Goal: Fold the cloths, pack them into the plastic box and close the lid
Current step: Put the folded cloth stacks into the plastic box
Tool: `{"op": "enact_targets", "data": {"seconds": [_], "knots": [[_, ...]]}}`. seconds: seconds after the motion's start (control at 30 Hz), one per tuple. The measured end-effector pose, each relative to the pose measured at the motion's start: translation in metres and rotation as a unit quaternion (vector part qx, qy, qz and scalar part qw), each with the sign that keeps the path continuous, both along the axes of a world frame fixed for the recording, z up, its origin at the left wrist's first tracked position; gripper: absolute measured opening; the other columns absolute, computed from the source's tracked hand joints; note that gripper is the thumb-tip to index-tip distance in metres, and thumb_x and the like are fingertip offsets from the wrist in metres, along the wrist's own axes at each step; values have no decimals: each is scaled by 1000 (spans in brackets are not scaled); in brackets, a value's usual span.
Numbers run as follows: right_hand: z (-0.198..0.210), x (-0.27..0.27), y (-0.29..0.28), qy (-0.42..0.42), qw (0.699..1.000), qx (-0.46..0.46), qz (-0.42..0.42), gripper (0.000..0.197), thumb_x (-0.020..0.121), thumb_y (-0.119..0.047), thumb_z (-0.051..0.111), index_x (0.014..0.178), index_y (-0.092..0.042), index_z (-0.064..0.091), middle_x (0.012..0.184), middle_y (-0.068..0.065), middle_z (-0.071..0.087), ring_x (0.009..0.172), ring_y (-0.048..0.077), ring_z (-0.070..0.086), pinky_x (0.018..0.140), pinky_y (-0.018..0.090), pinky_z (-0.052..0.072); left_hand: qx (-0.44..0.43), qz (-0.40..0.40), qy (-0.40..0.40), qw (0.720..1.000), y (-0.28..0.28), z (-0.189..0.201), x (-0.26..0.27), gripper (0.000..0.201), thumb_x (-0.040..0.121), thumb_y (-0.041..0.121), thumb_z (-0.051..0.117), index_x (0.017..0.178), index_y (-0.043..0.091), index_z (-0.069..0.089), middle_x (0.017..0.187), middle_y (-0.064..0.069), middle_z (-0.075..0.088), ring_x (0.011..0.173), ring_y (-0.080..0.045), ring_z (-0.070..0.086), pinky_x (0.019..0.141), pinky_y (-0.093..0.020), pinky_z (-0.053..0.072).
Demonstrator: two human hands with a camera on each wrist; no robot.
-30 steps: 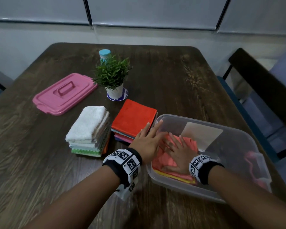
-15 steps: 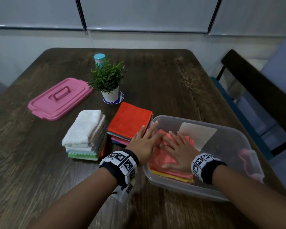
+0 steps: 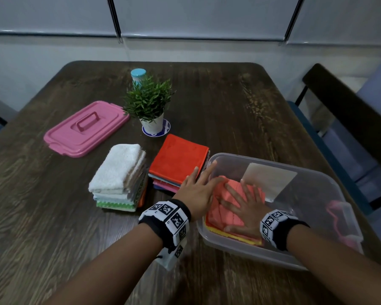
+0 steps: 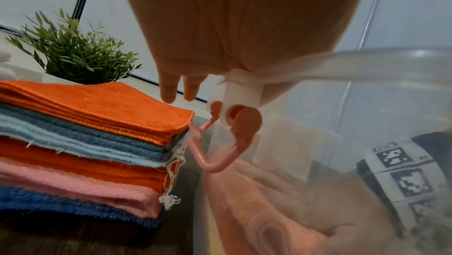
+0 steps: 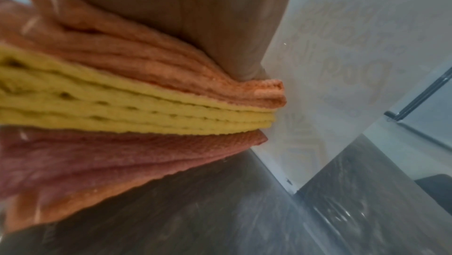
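Note:
A clear plastic box (image 3: 312,258) stands at the table's near right. In its left end lie folded cloths, a coral one (image 3: 223,209) on top of a yellow one (image 5: 137,108). My right hand (image 3: 244,205) lies flat on the coral cloth with fingers spread. My left hand (image 3: 198,186) rests over the box's left rim (image 4: 318,66), fingers straight, touching the cloth's edge. Left of the box stands a pile topped by an orange cloth (image 3: 178,160), and further left a pile topped by a white towel (image 3: 117,168). The pink lid (image 3: 86,128) lies at the far left.
A small potted plant (image 3: 149,106) stands on a coaster behind the piles, with a blue-capped bottle (image 3: 138,75) behind it. A pink latch (image 4: 229,143) hangs at the box's left end. A dark chair (image 3: 348,119) stands at the table's right.
Both hands stay on the coral cloth in the box; the left hand has slid a little towards the rim. The view has shifted slightly.

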State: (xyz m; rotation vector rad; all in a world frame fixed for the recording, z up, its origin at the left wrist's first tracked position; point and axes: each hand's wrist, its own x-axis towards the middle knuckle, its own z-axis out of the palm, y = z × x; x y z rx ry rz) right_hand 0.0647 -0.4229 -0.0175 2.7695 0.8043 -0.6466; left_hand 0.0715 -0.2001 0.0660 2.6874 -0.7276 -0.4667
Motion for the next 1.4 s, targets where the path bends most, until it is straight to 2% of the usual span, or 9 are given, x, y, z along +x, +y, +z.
{"op": "enact_targets", "data": {"seconds": [0.23, 0.33, 0.43, 0.6, 0.8, 0.97, 1.1, 1.27, 1.4], "knots": [[20, 1, 9, 10, 1000, -2, -12, 90, 60, -92, -8, 141, -54, -22, 149, -7, -40, 136, 36, -33, 110, 63, -13, 0, -8, -12, 1000, 2, -7, 4, 52, 101, 42, 27, 150, 38, 12, 159, 11, -18, 146, -35, -10, 117, -55, 8], [53, 8, 19, -91, 994, 61, -27, 80, 81, -79, 14, 149, -38, 25, 159, -2, 20, 145, 33, 17, 113, 55, 18, -46, 26, -20, 998, 14, -6, 15, 63, 95, 60, 29, 151, 35, 14, 161, 8, -8, 148, -29, -3, 118, -51, 12], [86, 23, 29, -245, 950, 190, -36, 53, 83, -48, 37, 121, -19, 59, 116, 3, 61, 106, 28, 56, 90, 42, 46, -111, 117, -77, 984, 36, 2, 37, 58, 98, 48, 39, 149, 23, 27, 159, -3, 16, 143, -31, 19, 116, -42, 21], [124, 47, 62, -307, 876, 341, -148, 33, 84, -35, 43, 100, -15, 62, 100, 0, 60, 95, 24, 53, 81, 40, 47, -29, 260, -42, 964, 76, 2, 81, 42, 96, 36, 48, 131, 13, 51, 134, -15, 50, 123, -35, 45, 104, -38, 33], [145, 104, 124, -110, 914, 270, -282, 29, 92, -33, 54, 114, -15, 59, 120, 7, 53, 116, 26, 49, 95, 35, 41, -3, 283, 42, 958, 95, -16, 103, 55, 88, 33, 60, 134, 9, 43, 132, -17, 51, 121, -33, 49, 103, -39, 39], [137, 153, 157, -18, 919, 240, -314, 25, 93, -37, 53, 76, -20, 60, 80, -1, 60, 100, 30, 65, 72, 28, 44, -4, 283, 22, 959, 101, -25, 107, 66, 80, 25, 68, 136, 11, 37, 129, -18, 49, 121, -34, 47, 100, -39, 39], [116, 169, 180, 16, 913, 237, -331, 31, 90, -17, 58, 113, 4, 63, 116, 15, 66, 104, 32, 63, 75, 19, 52, -73, 316, 41, 945, 112, -27, 112, 57, 79, 19, 67, 131, 10, 45, 118, -15, 60, 111, -31, 56, 92, -36, 47], [99, 177, 191, 17, 911, 250, -329, 43, 86, -53, 41, 89, -15, 62, 91, 4, 67, 93, 32, 67, 86, 41, 52, -213, 287, 45, 933, 104, -4, 110, 11, 87, 17, 59, 97, 13, 61, 99, -12, 68, 91, -27, 63, 79, -31, 47], [120, 178, 185, 58, 873, 322, -361, 30, 99, -33, 36, 89, -13, 57, 110, 20, 61, 96, 26, 56, 82, 31, 40, -342, 288, 44, 894, 88, 35, 112, 6, 93, 18, 52, 89, 13, 51, 80, -5, 56, 76, -20, 52, 76, -33, 43]]}}
